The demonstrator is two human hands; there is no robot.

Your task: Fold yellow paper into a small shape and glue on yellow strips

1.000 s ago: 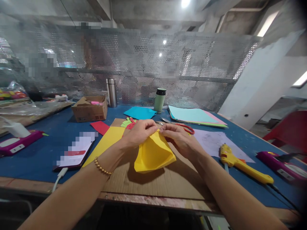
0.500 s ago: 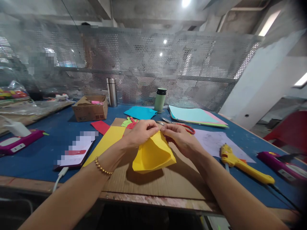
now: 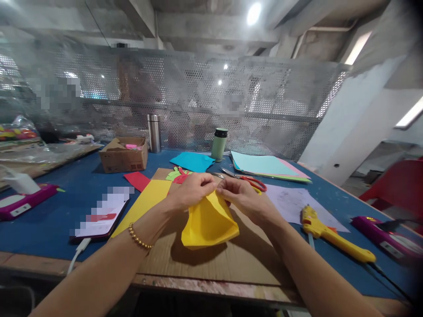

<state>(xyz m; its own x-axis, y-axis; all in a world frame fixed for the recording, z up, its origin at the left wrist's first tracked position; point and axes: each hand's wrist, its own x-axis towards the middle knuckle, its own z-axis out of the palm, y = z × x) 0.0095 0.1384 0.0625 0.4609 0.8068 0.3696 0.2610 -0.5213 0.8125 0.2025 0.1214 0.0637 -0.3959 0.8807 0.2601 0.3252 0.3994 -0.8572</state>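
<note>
A folded yellow paper (image 3: 209, 222) is held above a brown cardboard sheet (image 3: 231, 257) on the blue table (image 3: 59, 211). My left hand (image 3: 193, 189) pinches the paper's top edge from the left, fingers closed on it. My right hand (image 3: 239, 196) pinches the same top edge from the right, fingertips nearly touching those of the left. The paper's lower part curves down towards the cardboard. A flat yellow sheet (image 3: 145, 202) lies under my left wrist.
Red-handled scissors (image 3: 246, 178), a yellow glue gun (image 3: 325, 233) and a white sheet lie to the right. A phone (image 3: 99, 215) sits at left, a cardboard box (image 3: 122, 154), a steel flask (image 3: 153, 133) and a green bottle (image 3: 219, 144) at the back. Coloured papers (image 3: 264, 165) are stacked far right.
Both hands stayed pinched on the yellow paper's top edge, moving closer together. The view tilted slightly, so everything sits a little lower in the frame.
</note>
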